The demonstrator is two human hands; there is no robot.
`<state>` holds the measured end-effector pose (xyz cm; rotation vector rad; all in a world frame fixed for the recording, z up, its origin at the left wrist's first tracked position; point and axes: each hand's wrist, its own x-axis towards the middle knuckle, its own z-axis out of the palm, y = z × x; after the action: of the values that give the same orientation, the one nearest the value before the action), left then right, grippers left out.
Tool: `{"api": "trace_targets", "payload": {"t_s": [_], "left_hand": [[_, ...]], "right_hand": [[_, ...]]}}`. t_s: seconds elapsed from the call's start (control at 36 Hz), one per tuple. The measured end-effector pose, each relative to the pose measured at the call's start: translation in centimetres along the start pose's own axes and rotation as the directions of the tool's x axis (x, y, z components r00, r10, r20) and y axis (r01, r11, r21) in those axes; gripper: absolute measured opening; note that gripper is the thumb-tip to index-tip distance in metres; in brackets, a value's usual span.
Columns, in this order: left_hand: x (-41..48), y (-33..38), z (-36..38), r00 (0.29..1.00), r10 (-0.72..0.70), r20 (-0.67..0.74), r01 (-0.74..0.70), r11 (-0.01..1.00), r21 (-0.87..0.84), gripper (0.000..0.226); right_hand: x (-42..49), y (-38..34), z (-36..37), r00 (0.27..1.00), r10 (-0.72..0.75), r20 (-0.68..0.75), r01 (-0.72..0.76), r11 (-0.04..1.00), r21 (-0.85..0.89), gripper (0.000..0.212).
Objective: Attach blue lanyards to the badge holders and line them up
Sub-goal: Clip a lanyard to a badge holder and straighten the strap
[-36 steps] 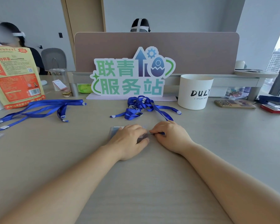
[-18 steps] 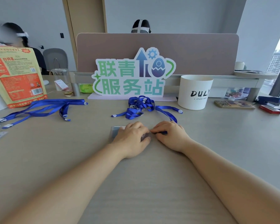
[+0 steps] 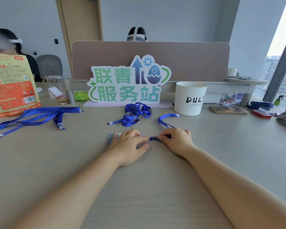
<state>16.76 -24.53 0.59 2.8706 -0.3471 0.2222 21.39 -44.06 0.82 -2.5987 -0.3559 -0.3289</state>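
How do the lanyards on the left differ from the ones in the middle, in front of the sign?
The left lanyards lie stretched out in long strands; the middle lanyards are bunched in a small heap. The left lanyards lie beside the orange bag, the middle lanyards in front of the sign. Both are blue and rest on the desk.

Beige table (image 3: 155,179), blue lanyards (image 3: 40,114), badge holder (image 3: 111,138), white cup (image 3: 189,98)

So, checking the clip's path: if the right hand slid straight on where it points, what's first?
Likely the left hand, which presses the badge holder just beyond the lanyard clip the right hand pinches.
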Motion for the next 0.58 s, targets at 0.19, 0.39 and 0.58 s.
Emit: {"api": "trace_targets", "payload": {"t_s": [0.19, 0.39, 0.58], "left_hand": [[0.6, 3.3, -0.2, 0.999, -0.004, 0.045, -0.003, 0.985, 0.17, 0.042], [0.2, 4.2, 0.1, 0.982, -0.053, 0.181, 0.021, 0.985, 0.172, 0.068], [0.1, 6.2, 0.1, 0.986, -0.032, 0.166, 0.002, 0.984, 0.175, 0.071]], "right_hand": [[-1.5, 2.4, -2.1, 0.996, 0.078, -0.035, -0.079, 0.996, -0.032, 0.016], [-3.6, 4.5, -4.3, 0.992, 0.115, -0.053, -0.117, 0.992, -0.037, 0.015], [-5.2, 7.6, -6.9, 0.964, 0.227, -0.138, -0.234, 0.972, -0.035, 0.019]]}}
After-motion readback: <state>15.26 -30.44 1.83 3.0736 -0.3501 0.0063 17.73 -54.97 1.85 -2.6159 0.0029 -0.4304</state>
